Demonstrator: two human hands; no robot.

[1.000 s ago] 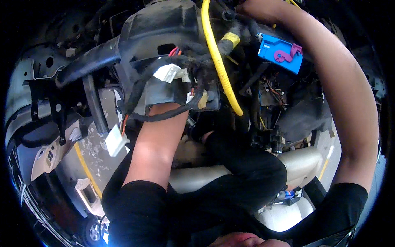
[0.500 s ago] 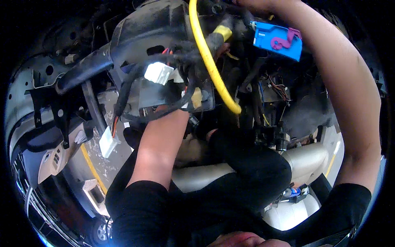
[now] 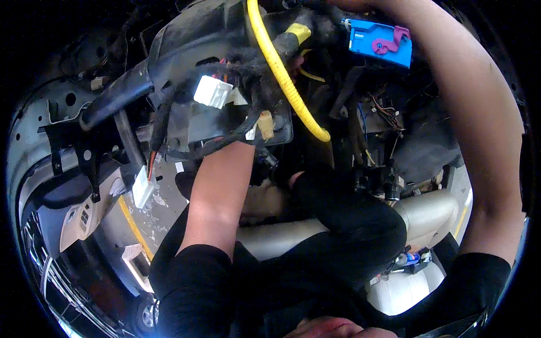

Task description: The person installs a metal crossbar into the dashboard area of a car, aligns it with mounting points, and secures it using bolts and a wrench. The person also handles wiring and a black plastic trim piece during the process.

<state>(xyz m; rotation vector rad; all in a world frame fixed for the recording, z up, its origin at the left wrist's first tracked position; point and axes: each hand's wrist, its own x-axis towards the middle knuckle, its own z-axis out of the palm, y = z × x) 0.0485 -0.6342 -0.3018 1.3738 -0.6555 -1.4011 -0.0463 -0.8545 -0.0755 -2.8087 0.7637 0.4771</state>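
I look up into the underside of a car dashboard. My left forearm (image 3: 220, 191) rises into a black tape-wrapped wire bundle (image 3: 248, 67) under a black plastic housing (image 3: 191, 39), which hides the hand. My right forearm (image 3: 473, 112) arches up the right side to the top rim, where the hand is cut off just above a blue connector block (image 3: 375, 45) with a magenta lever. A yellow corrugated tube (image 3: 282, 73) curves down between the two arms. A white plug (image 3: 213, 92) hangs off the bundle near my left wrist.
A second white plug (image 3: 142, 188) dangles at the left on orange wires. A beige seat (image 3: 422, 214) lies below, and my black-clad knee (image 3: 349, 219) is in front of it. A grey door panel with switches (image 3: 79, 217) is at the lower left. Loose thin wires (image 3: 383, 107) hang at the right.
The harness, yellow tube and blue connector have slid up and left in the picture. My right hand has gone from partly visible to cut off at the top rim.
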